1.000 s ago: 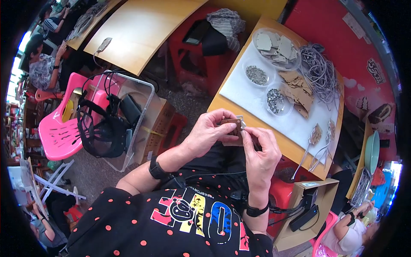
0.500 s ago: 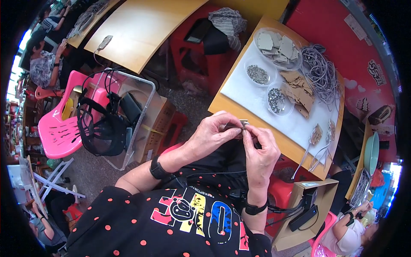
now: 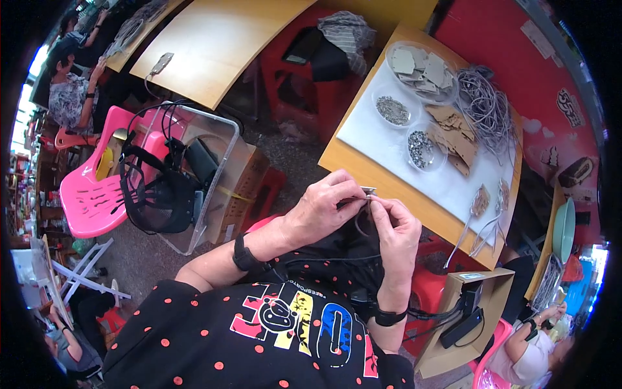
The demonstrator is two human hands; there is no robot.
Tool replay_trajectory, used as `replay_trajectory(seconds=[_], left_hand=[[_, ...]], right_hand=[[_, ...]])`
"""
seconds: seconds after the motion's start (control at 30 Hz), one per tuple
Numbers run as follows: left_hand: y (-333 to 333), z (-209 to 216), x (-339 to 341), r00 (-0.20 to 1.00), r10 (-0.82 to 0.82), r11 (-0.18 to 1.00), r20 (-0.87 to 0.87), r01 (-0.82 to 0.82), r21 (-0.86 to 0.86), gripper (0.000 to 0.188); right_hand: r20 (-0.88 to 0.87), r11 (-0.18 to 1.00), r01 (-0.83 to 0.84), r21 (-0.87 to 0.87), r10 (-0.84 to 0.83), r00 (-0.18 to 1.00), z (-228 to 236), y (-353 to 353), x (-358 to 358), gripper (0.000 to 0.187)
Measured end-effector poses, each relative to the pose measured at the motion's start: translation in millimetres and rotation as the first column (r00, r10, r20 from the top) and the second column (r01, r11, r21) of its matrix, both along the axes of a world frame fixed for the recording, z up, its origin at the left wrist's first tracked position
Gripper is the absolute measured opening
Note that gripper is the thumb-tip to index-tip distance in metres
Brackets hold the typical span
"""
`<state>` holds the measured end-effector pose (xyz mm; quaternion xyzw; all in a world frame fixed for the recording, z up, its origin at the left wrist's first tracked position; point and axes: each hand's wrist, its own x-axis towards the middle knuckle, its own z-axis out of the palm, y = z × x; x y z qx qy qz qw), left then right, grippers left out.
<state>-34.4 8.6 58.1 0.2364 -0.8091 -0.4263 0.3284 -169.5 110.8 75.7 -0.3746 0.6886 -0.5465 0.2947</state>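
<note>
Left hand (image 3: 327,204), right hand (image 3: 396,227): each grip pinched nearly closed on one small thin part (image 3: 368,190); uneven pull could drop it left of the bench (image 3: 414,205).

Assy wkshp w/ parts bowls (image 3: 440,155) & cables (image 3: 486,104).

On the wooden table (image 3: 395,194), a white sheet (image 3: 447,191) bears three tubs (image 3: 427,168), brown plates (image 3: 459,148) and grey cables (image 3: 484,109).

I've got the left hand (image 3: 326,206) and right hand (image 3: 397,228) close together beyond the chest (image 3: 275,337), both pinching.
</note>
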Motion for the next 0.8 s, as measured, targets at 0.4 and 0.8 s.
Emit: replay_trajectory(seconds=[0.4,0.8], left_hand=[[-18,2,8,0.908,-0.371,0.862,0.196,0.415,-0.290,0.012],[-16,2,11,0.853,-0.513,0.851,0.098,0.490,0.191,0.011]], right_hand=[[0.207,0.925,-0.363,0.111,0.336,0.919,-2,5,-35,0.010],[0.754,0.930,0.309,-0.198,-0.056,0.654,26,5,-51,0.007]])
